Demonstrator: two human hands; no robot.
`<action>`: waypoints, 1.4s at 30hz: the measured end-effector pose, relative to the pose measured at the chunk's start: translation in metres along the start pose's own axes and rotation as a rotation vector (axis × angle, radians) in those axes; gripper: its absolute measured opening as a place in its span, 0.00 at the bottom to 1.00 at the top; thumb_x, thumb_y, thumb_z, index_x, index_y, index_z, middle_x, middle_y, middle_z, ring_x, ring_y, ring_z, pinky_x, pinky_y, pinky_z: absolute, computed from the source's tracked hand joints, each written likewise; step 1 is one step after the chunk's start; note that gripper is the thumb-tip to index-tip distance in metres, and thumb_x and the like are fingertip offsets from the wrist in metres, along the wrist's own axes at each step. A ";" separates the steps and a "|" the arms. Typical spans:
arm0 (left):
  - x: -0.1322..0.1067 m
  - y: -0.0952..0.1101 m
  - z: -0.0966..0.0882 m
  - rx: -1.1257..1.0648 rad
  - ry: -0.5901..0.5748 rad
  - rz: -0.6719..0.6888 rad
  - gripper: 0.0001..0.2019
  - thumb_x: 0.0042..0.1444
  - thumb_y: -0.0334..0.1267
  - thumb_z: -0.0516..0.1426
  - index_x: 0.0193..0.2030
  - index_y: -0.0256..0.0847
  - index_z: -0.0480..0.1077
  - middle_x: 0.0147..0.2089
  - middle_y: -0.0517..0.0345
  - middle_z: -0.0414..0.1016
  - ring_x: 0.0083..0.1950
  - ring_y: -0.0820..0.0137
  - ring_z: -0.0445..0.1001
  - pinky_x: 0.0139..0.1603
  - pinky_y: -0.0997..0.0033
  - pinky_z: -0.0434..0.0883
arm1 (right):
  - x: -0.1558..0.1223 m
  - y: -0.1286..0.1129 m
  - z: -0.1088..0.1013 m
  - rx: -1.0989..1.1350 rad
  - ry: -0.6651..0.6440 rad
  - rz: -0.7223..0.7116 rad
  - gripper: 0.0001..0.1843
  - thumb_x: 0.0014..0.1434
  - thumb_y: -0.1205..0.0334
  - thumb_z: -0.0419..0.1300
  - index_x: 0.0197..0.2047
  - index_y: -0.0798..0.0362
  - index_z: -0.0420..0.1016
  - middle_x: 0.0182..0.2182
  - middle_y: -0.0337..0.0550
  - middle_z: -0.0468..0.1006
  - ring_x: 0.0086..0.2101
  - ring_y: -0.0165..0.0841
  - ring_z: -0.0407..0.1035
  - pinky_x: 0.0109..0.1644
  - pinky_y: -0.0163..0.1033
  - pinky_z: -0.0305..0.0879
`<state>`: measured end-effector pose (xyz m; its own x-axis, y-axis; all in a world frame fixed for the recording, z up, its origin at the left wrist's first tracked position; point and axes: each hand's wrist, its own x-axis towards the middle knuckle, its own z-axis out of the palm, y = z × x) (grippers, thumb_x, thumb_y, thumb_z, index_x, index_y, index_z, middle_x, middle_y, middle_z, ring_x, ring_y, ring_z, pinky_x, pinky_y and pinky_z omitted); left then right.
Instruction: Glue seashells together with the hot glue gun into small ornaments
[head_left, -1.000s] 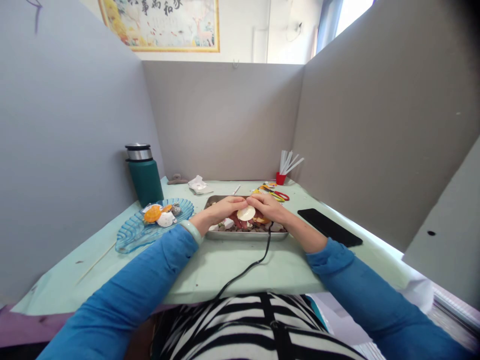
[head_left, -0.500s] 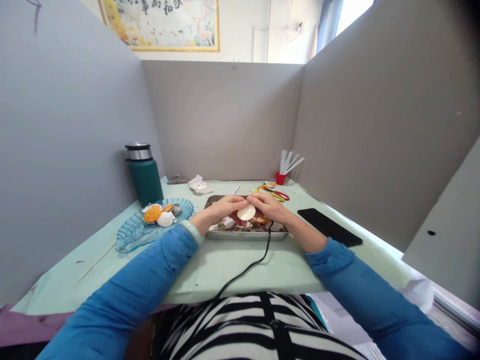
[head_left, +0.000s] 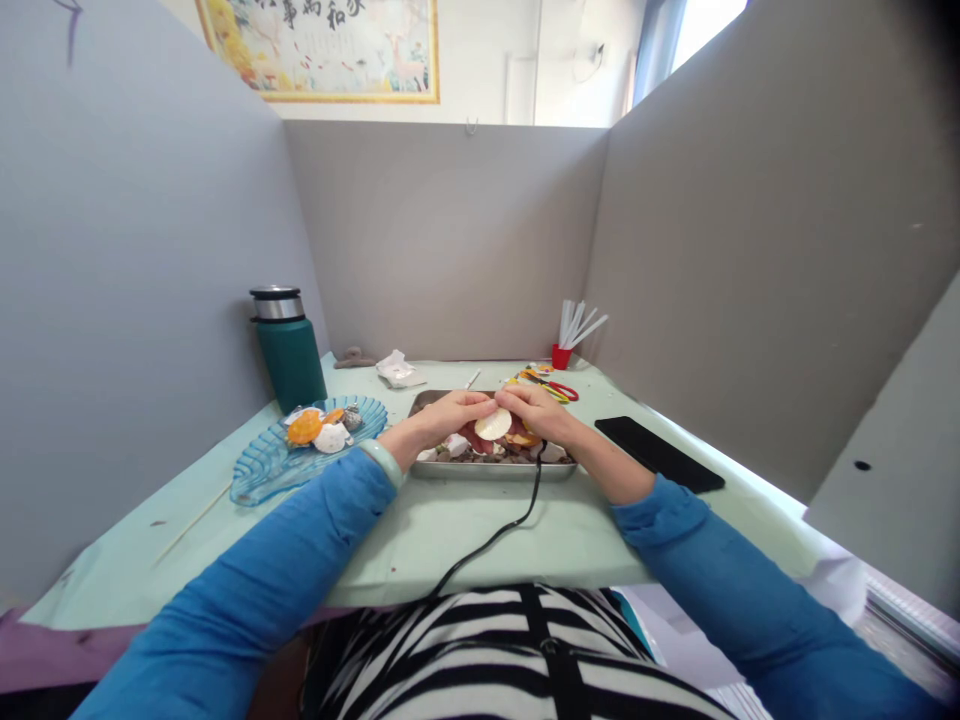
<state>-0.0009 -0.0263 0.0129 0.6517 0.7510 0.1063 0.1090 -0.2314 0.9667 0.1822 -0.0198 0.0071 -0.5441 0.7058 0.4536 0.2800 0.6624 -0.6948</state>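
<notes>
Cream-white round shell disc (head_left: 493,426): held over the shallow rectangular metal tray (head_left: 491,473), its broad face showing.
Left hand (head_left: 452,416): seems to grip the disc's left side, thumb at its top edge.
Right hand (head_left: 535,409): appears to pinch the disc from the other side; its lower fingers are hard to make out.
Handling over the tray: the step looks like working the disc two-handed; a next move calls for one hand keeping a firm grip before the other lets go.
Thin black cable (head_left: 487,543): crosses the tray's near rim by the right wrist and could snag; its upper end is hidden.
Left of the tray: ribbed translucent blue dish (head_left: 259,482) bearing orange and white shells (head_left: 305,428).
Beyond the tray: red-handled scissors (head_left: 561,391), crumpled white paper (head_left: 398,368).
Right of the tray: flat black slab (head_left: 660,455) on the bench (head_left: 585,540), out of the way.
</notes>
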 end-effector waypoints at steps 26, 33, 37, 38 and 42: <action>0.001 0.000 0.001 0.036 0.051 -0.026 0.21 0.48 0.51 0.56 0.35 0.31 0.66 0.28 0.51 0.72 0.24 0.72 0.72 0.29 0.70 0.70 | 0.000 0.000 0.001 -0.096 0.025 0.024 0.22 0.58 0.46 0.45 0.23 0.55 0.60 0.16 0.34 0.61 0.18 0.24 0.56 0.21 0.30 0.51; 0.000 -0.001 0.000 0.038 0.045 -0.026 0.21 0.48 0.52 0.57 0.36 0.32 0.67 0.29 0.52 0.72 0.25 0.72 0.72 0.29 0.70 0.70 | 0.001 0.002 0.001 -0.076 0.002 0.026 0.22 0.58 0.45 0.45 0.24 0.54 0.60 0.16 0.34 0.62 0.17 0.24 0.57 0.20 0.30 0.52; 0.001 -0.001 -0.001 0.039 0.033 -0.018 0.21 0.48 0.52 0.56 0.36 0.32 0.67 0.30 0.51 0.72 0.25 0.72 0.72 0.29 0.70 0.70 | 0.001 0.003 0.000 -0.096 0.011 0.010 0.22 0.58 0.46 0.45 0.24 0.55 0.61 0.15 0.34 0.62 0.18 0.24 0.57 0.21 0.30 0.52; 0.001 -0.001 -0.001 0.039 0.030 -0.016 0.21 0.48 0.52 0.56 0.37 0.32 0.66 0.30 0.51 0.72 0.25 0.72 0.72 0.29 0.70 0.70 | 0.001 0.002 0.000 -0.096 0.013 0.008 0.22 0.58 0.46 0.45 0.24 0.55 0.61 0.15 0.34 0.62 0.18 0.24 0.57 0.21 0.30 0.52; 0.001 -0.003 -0.002 0.032 0.020 -0.010 0.21 0.49 0.51 0.56 0.37 0.32 0.66 0.30 0.51 0.72 0.25 0.71 0.72 0.29 0.68 0.71 | 0.001 0.002 0.000 -0.076 0.008 0.001 0.22 0.58 0.46 0.45 0.24 0.55 0.61 0.16 0.34 0.62 0.17 0.24 0.57 0.21 0.30 0.52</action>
<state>-0.0017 -0.0235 0.0111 0.6353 0.7656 0.1013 0.1397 -0.2429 0.9599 0.1822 -0.0178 0.0057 -0.5379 0.7082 0.4573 0.3402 0.6787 -0.6509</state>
